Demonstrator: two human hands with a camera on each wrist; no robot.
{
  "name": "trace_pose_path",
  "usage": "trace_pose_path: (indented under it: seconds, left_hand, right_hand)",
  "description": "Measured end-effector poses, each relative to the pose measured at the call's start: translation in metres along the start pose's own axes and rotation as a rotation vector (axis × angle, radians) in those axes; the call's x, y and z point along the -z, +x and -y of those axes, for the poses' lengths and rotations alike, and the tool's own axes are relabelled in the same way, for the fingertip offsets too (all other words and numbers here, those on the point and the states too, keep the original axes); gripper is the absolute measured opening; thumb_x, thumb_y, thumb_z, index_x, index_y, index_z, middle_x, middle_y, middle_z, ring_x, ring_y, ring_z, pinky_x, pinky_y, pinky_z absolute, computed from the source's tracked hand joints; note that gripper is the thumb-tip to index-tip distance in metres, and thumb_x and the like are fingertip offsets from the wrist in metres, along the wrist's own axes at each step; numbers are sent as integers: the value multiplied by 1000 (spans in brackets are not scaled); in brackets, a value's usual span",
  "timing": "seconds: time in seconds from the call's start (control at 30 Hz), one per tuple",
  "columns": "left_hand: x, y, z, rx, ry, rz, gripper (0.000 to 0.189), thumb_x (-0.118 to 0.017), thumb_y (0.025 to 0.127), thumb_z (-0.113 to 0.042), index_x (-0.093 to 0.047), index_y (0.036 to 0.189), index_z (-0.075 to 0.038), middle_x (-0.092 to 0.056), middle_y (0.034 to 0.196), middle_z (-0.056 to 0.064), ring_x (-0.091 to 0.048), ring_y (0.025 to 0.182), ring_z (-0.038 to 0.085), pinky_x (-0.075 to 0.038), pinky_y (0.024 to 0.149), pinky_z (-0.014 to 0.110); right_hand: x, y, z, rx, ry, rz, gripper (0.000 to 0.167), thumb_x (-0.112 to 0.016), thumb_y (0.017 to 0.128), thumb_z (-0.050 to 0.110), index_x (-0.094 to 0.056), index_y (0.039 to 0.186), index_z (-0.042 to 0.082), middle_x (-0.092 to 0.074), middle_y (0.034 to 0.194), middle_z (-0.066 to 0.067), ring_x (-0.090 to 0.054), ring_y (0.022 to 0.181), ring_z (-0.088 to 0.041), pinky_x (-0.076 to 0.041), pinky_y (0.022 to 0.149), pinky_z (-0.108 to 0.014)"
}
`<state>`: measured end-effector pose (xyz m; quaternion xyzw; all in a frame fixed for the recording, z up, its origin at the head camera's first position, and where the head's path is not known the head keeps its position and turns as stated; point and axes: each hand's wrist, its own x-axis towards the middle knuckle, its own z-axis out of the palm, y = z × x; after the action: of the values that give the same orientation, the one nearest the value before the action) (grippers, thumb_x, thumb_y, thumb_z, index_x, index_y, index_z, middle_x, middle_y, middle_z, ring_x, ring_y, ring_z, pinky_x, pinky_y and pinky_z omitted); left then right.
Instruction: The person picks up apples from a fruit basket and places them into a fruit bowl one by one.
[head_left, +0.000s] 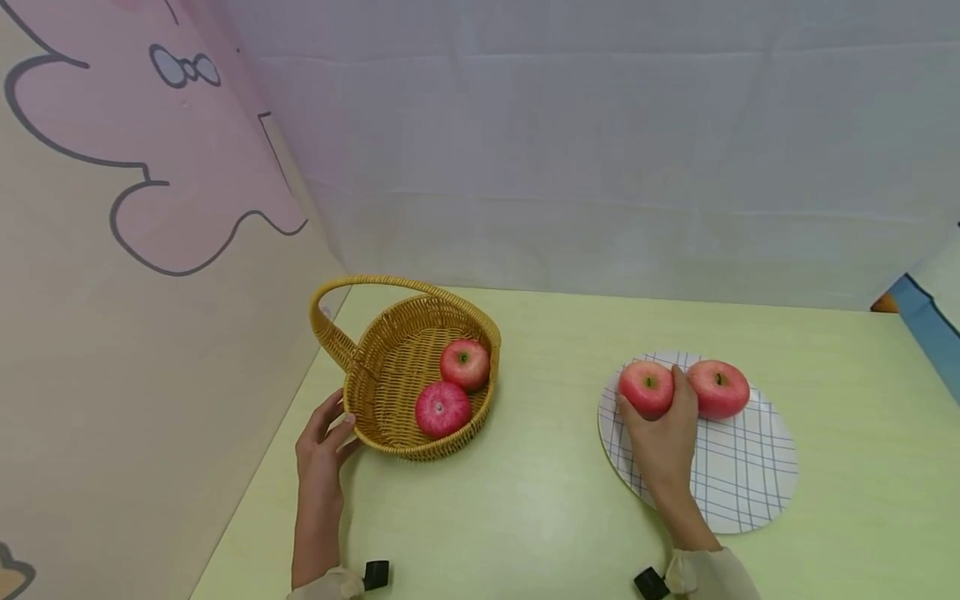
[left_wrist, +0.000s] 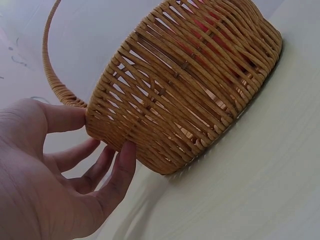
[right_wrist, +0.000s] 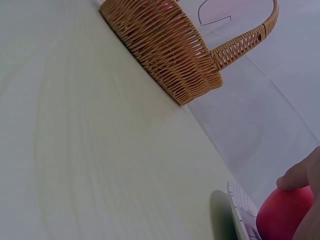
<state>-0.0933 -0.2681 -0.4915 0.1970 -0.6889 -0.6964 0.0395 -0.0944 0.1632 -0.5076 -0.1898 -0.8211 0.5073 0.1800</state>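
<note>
My left hand [head_left: 324,446] is at the left side of a round wicker basket [head_left: 382,450], the fingertips touching its outer wall and rim. In the left wrist view these fingers [left_wrist: 120,175] are loosely bent and stay outside the weave. A red apple [head_left: 465,363] and a darker pink-red round fruit [head_left: 443,408] lie inside at the basket's right. My right hand [head_left: 666,437] grips another red apple [head_left: 646,388], thumb and fingers on either side, over a checked plate [head_left: 738,492]. Beside it on the plate sits one more red apple [head_left: 718,390].
The basket's arched handle [head_left: 390,282] leans toward the back left. A pale yellow-green table [head_left: 540,500] carries everything. A pale cloth backdrop [head_left: 600,150] rises behind it, and a wall with a pink cartoon print [head_left: 180,225] borders the left side.
</note>
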Motion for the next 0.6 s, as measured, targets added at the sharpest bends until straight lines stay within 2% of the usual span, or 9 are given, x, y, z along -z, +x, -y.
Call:
trace_pose_path:
  seconds: [0.3,0.6]
  left_hand:
    - [0,0,0,-2,-8,7,48,-61,106,-21,-52,153,-22,-51,142,-2,-60,119,9,-59,86,21]
    - [-1,1,0,-4,-13,2,47,-60,106,-18,-53,152,-22,-53,140,-3,-60,118,9,-59,86,21]
  right_hand:
    - [-1,0,-1,20,-25,-8,94,-81,89,13,-26,165,12,-38,163,-15,-40,146,-35,-45,113,-63]
    - [-2,0,1,51,-104,6,91,-79,89,12,-28,164,10,-36,164,-16,-37,147,-37,-46,111,-65]
